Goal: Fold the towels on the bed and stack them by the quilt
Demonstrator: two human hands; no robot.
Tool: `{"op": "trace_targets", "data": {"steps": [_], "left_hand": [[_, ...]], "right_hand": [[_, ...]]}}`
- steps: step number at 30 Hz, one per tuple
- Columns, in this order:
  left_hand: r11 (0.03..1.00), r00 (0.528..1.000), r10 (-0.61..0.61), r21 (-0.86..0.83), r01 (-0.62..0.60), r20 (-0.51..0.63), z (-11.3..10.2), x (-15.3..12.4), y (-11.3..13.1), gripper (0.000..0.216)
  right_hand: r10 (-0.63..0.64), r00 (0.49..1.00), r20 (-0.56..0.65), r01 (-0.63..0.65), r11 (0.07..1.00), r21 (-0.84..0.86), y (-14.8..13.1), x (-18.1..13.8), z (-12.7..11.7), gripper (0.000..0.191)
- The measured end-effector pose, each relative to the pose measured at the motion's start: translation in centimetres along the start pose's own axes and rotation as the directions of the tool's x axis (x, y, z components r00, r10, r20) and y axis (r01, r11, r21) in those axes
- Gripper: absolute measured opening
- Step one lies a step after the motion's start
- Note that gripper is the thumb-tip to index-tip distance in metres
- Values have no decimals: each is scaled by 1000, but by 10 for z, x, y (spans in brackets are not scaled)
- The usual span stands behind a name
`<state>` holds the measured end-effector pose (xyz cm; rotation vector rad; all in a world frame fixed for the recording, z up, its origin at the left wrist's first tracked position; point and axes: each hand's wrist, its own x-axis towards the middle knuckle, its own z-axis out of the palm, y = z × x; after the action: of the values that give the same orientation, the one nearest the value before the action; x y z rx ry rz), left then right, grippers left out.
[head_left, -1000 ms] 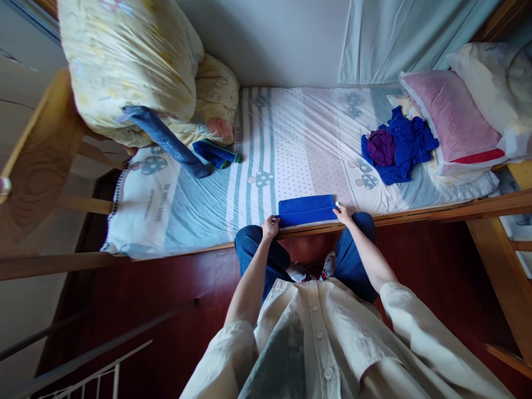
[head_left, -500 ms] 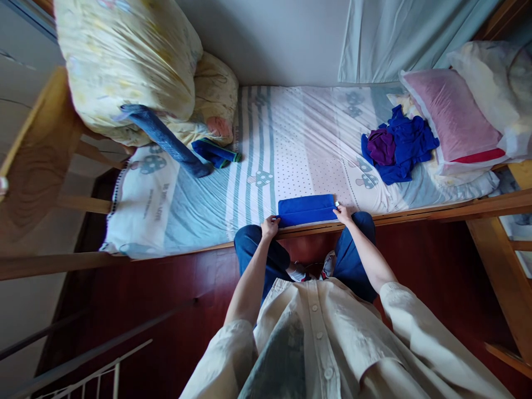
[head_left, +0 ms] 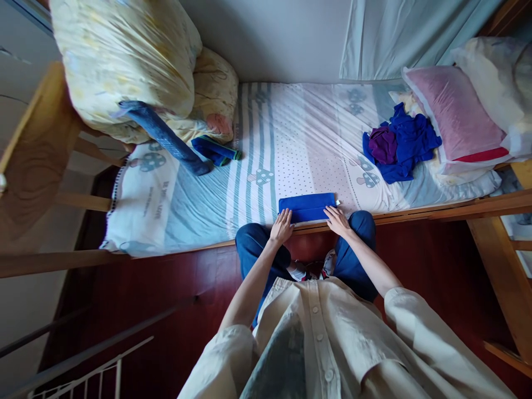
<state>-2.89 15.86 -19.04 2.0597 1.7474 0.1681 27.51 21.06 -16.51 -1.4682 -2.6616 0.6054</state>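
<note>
At the near edge of the bed (head_left: 199, 205), between and just beyond the knees (head_left: 362, 226), the cloth (head_left: 308, 204) lies flat, a neat blue strip folded long and narrow. From where I stand, both hands come at it from the near side, so that most of it lies ahead of the fingers, toward the wall. The left hand (head_left: 282, 225) covers its near left corner and the right hand (head_left: 337, 220) its near right one; neither is clearly nearer, each having an end to itself, with the middle of the strip bare between them. The fingers are stretched out and lightly spread, laid on top rather than closed round anything; the thumbs are hard to make out from here, so I can't swear that nothing is pinched beneath. The cloth's long axis runs left to right, level with the bed's edge and across the line of the forearms, and a crease follows it lengthwise. If it points anywhere, it is to the right, where a small white tag (head_left: 338, 203) sticks out of that end, toward the heap (head_left: 415, 141) of blue clothes near the pillow (head_left: 469, 113).
</note>
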Motion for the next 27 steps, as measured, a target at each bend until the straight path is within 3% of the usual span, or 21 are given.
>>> {"op": "trace_targets", "data": {"steps": [3,8,15,23,27], "left_hand": [[998,998,-23,65,19,55,8,6,-1,73],[990,995,-86,115,79,54,12,12,-4,65],[987,998,-42,157,34,49,7,11,-10,59],[976,998,21,213,-34,63,7,-14,-12,59],[993,991,-13,118,-3,133,0,-23,-8,61]], "right_hand": [[68,997,44,-65,996,-66,2,3,2,62],[160,984,80,-146,977,-158,5,11,4,65],[191,975,114,-161,960,-231,3,18,-6,59],[172,964,204,-143,978,-150,4,2,-15,57],[166,963,212,-150,984,-92,5,-9,-13,53]]}}
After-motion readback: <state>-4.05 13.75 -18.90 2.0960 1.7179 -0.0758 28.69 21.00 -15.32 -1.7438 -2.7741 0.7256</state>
